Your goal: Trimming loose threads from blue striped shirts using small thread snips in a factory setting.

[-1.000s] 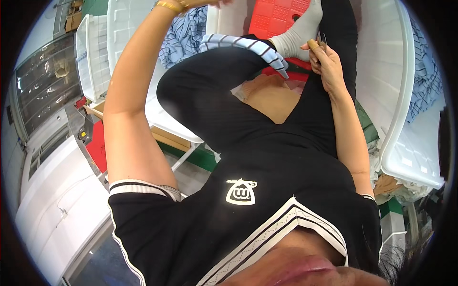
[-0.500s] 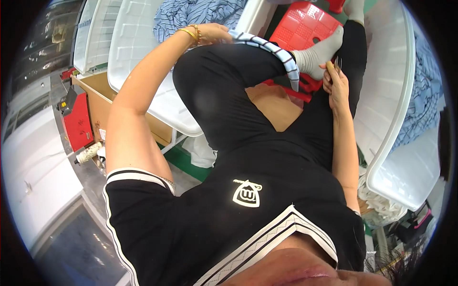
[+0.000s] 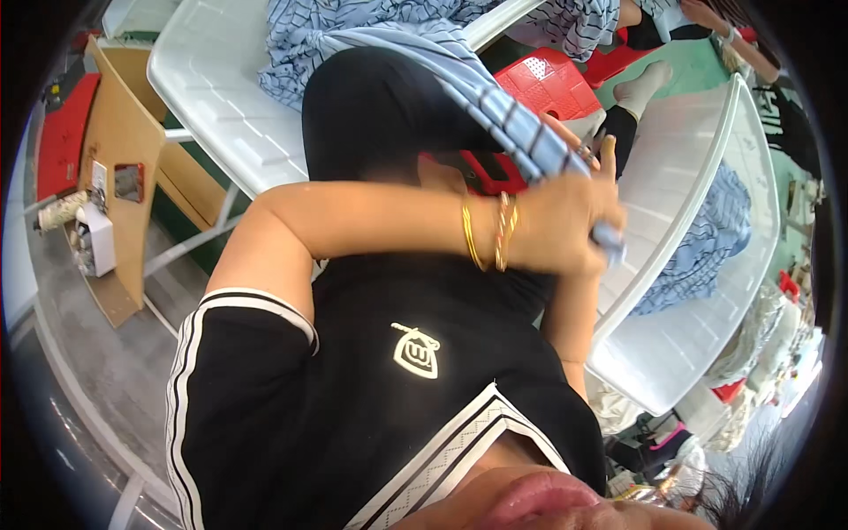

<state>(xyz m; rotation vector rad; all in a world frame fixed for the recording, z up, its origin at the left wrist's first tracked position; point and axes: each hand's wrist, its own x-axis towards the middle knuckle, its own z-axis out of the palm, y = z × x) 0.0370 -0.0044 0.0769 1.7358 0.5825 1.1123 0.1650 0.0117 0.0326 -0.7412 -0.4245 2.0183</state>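
Note:
A length of blue fabric with dark stripes (image 3: 495, 106) stretches from a heap on the left, across my raised black-trousered knee, to my hands. My left hand (image 3: 565, 225), wearing gold bracelets, is closed on it and slightly blurred; a bunched end pokes out past the fingers. Just beyond it is my right hand (image 3: 607, 157), partly covered by the left hand and the cloth. Its fingers look bent around a small dark thing I cannot make out.
White plastic bins stand on the left (image 3: 203, 132) and right (image 3: 680, 212), both with blue striped fabric inside. A red plastic stool (image 3: 548, 84) is ahead. Another person's hand (image 3: 707, 16) is at the far right, near more striped cloth. A wooden box (image 3: 132, 159) stands far left.
My left hand has swung right and toward me, drawing the fabric across my knee to my right hand. My view has shifted, and another person's hand now shows.

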